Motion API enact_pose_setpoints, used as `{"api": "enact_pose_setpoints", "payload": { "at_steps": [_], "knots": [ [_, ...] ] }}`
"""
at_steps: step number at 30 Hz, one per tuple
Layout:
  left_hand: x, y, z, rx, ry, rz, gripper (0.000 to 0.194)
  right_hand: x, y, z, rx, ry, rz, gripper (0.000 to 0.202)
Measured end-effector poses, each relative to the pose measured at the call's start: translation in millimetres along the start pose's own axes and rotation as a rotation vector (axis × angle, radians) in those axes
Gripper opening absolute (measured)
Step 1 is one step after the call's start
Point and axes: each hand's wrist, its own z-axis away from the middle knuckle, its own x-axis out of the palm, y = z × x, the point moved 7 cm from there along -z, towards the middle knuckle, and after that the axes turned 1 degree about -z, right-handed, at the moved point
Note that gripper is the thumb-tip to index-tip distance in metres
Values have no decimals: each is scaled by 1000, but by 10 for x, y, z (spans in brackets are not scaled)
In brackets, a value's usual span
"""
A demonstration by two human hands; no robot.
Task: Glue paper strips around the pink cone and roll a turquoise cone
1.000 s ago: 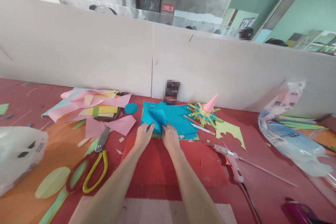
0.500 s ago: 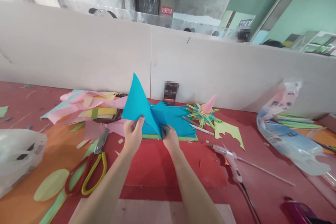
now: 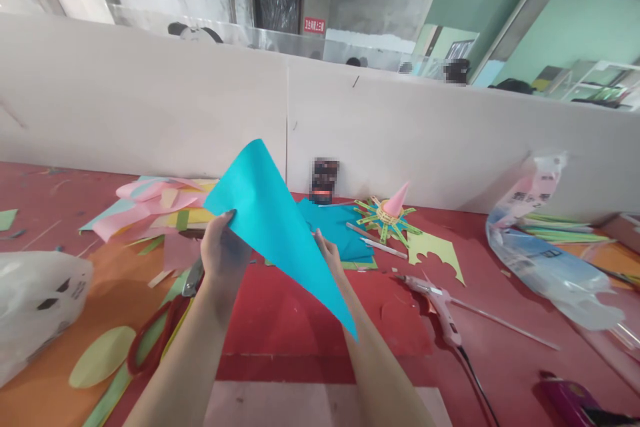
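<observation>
A sheet of blue paper (image 3: 280, 220) is held up over the table, bent along its length, with one long corner pointing down toward me. My left hand (image 3: 220, 250) grips its left edge, the thumb on the near side and the other fingers behind the sheet. On the right edge, my right hand (image 3: 329, 252) is closed on the paper, its fingers partly hidden behind it. More blue paper (image 3: 345, 230) lies flat on the table just beyond. Scissors (image 3: 150, 337) with red and yellow handles rest beside my left forearm, which covers part of them.
A glue gun (image 3: 440, 310) with its cord lies at the right. Behind it are a pale green cut-out scrap (image 3: 437, 255) and a pink cone on a star-shaped piece (image 3: 395, 207). Plastic bags (image 3: 40, 307) and coloured paper scraps (image 3: 145, 207) flank the work area. A white partition (image 3: 210, 107) closes off the back.
The blue sheet has opened out from a folded shape and turned, its lower corner now toward me. My left hand has moved left and my right hand slightly up.
</observation>
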Motion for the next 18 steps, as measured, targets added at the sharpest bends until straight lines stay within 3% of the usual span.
{"api": "enact_pose_setpoints", "payload": {
  "at_steps": [4, 7, 11, 14, 18],
  "knots": [
    [6, -113, -64, -95, -71, -58, 19, 12, -63, -7, 114, -147, -245, 60],
    [-44, -144, -125, -59, -82, -163, 13, -191, -184, -26, 101, -169, -281, 53],
    [-145, -259, -184, -45, -82, -430, 20, -714, -312, -30, 82, -8, -207, 48],
    [-160, -385, -207, -49, -114, -504, 31, -1125, -382, -7, 60, 184, 153, 41],
    [-103, -595, -226, -47, -236, -633, 51, -1407, -470, 23, -9, 287, 362, 34]
  ]
}}
